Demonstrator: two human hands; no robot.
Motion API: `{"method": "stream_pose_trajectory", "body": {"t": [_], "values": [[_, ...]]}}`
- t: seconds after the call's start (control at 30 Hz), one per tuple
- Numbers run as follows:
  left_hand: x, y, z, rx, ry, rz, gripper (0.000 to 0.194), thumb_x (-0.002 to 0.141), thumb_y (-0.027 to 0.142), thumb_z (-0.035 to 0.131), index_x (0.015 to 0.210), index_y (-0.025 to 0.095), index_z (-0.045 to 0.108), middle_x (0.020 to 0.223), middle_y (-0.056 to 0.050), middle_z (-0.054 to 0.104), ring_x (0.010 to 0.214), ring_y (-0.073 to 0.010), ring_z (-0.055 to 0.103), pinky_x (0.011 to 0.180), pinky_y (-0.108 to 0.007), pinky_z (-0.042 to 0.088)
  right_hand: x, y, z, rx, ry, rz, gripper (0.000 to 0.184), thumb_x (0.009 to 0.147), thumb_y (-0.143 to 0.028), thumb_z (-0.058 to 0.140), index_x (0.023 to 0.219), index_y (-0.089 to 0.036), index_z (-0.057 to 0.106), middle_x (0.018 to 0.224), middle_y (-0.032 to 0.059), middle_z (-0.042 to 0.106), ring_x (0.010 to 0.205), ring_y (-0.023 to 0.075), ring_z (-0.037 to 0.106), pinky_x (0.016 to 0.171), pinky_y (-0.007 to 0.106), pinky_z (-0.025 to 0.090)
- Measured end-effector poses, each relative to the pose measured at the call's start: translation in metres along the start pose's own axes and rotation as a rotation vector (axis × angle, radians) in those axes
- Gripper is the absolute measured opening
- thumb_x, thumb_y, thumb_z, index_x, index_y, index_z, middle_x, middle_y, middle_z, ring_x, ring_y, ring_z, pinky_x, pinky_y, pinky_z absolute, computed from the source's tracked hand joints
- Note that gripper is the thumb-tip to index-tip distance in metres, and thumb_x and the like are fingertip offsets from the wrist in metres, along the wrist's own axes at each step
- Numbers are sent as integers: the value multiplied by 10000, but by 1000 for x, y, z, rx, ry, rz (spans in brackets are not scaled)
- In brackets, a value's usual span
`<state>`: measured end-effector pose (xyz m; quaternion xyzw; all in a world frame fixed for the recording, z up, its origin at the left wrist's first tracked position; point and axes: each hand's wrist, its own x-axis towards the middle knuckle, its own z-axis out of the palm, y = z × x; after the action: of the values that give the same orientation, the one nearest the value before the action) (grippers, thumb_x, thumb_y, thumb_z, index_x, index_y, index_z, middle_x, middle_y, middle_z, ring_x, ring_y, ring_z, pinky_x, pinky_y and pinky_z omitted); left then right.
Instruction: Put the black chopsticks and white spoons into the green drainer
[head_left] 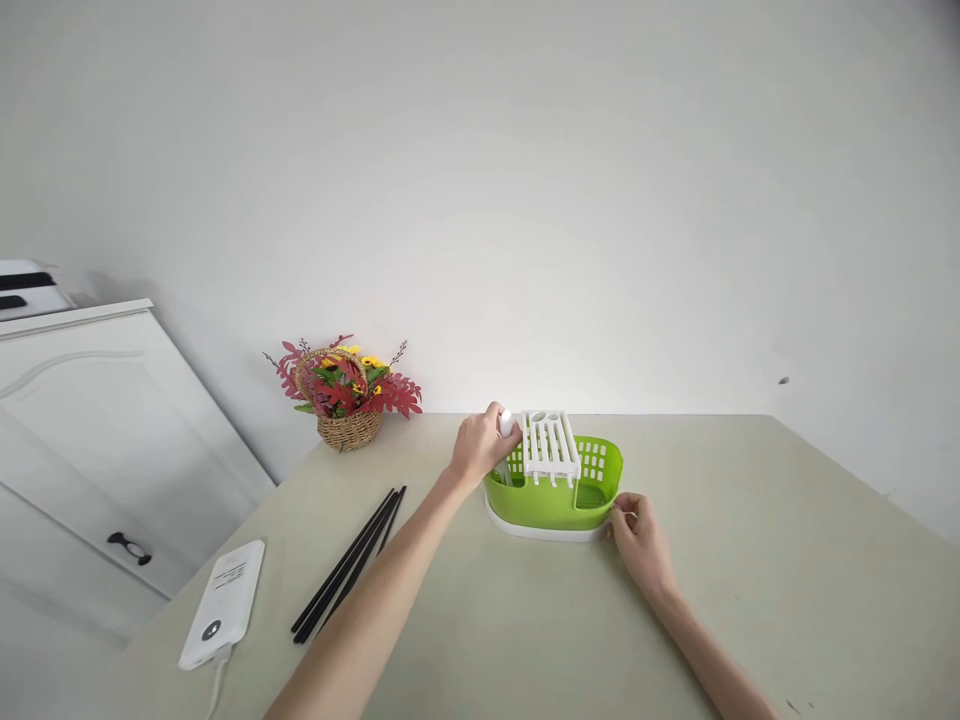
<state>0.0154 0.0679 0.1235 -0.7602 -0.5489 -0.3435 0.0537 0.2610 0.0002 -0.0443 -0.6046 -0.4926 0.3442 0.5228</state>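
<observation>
A green plastic cutlery holder (544, 507) stands on the table, with a white base and a white slotted rack (551, 445) across its middle. At its left compartment, my left hand (481, 443) is closed round what looks like a spoon (506, 423). The spoon's pale rounded end points up, and its lower part reaches down inside the holder. My right hand (636, 535) has its fingers curled against the holder's right end, near the base. Part of that grip is hidden.
Several black chopsticks (349, 565) lie left of my left forearm. A white power bank (223, 605) with a cable is farther left on the table (735, 560). A wicker basket of flowers (349, 430) stands at the back left, and a white cabinet (97, 430) is beyond the left edge.
</observation>
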Motion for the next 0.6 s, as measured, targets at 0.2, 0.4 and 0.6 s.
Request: {"method": "stream_pose_trajectory", "body": {"t": [0.2,0.4,0.6], "values": [[6,-1,-6,-29,58,-4,124,896,358,602,896,234,590,645,32,654,560,-135,584,595,-234,381,-1,-1,0,-23,-7,4,231,849,-462,518,971,-266,526,813,-25,666,708,215,644,677,337,451],[19,4,-34,-141,206,-49,168,873,383,645,879,220,608,701,13,721,591,-129,639,608,-221,423,-1,-2,0,-26,-9,7,253,837,-482,508,971,-268,516,825,-18,667,708,220,645,676,344,455],[38,-28,-83,-309,566,-275,226,834,419,640,835,194,614,757,-22,715,675,-155,667,628,-230,481,-1,-3,-1,-25,-9,6,256,830,-483,513,968,-267,516,873,-9,679,717,215,644,682,345,457]]}}
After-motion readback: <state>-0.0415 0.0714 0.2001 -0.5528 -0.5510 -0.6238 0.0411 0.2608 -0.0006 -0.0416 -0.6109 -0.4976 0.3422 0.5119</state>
